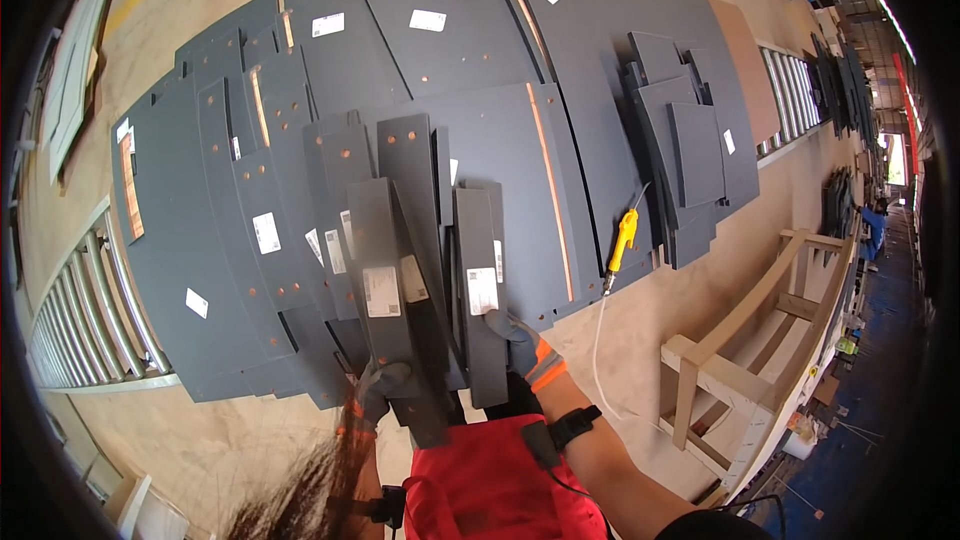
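Both hands wear grey gloves with orange cuffs. My left hand (382,390) is closed round the near end of a long, narrow dark grey board (372,230), which has a white label and two copper-coloured holes at its far end. Close beside it, more narrow boards (405,145) lie overlapped. My right hand (515,338) grips the right edge of another narrow dark grey board (472,225), its thumb near the white label. The near ends of both boards reach past the pile toward my red apron (480,480). Hair hides part of my left wrist.
Large dark grey panels (360,60) with labels and holes cover the work surface. A yellow air blow gun (625,235) with a pale hose lies at the right, beside stacked small panels (695,155). Roller conveyors (85,310) flank the pile. A wooden frame (735,370) stands at the right.
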`<state>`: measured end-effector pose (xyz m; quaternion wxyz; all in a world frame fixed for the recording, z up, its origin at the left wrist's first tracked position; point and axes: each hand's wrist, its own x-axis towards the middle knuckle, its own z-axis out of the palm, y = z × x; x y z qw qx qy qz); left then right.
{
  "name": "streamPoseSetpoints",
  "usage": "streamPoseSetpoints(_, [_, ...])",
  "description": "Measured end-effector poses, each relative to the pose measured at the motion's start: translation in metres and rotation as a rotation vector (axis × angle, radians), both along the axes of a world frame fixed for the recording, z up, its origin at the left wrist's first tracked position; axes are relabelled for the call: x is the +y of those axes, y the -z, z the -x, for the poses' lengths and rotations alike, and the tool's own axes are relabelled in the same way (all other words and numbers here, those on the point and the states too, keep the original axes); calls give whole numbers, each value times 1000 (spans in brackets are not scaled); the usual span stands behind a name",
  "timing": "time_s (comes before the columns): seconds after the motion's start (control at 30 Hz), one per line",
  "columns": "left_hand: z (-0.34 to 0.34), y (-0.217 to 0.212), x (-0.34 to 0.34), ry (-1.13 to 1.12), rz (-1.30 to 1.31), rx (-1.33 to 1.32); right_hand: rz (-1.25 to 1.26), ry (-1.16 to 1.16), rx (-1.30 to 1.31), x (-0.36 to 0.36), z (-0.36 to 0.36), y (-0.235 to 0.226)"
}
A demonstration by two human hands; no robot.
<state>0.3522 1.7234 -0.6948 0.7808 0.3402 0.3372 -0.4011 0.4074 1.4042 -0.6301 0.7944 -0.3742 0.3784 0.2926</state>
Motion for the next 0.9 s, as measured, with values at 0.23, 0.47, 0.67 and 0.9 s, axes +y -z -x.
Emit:
streamPoseSetpoints(0.23, [-49, -73, -47, 32, -159, -232, -75, 89, -48, 22, 7, 12])
streamPoseSetpoints(0.47, [-57, -121, -61, 132, -328, -230, -114, 151, -132, 26, 26, 4])
streamPoseSetpoints(0.67, [-48, -130, -51, 155, -337, -145, -88, 182, -33, 38, 29, -40])
streamPoseSetpoints(0.9, [-9, -80, -20, 237, -493, -459, -262, 184, -191, 49, 53, -11])
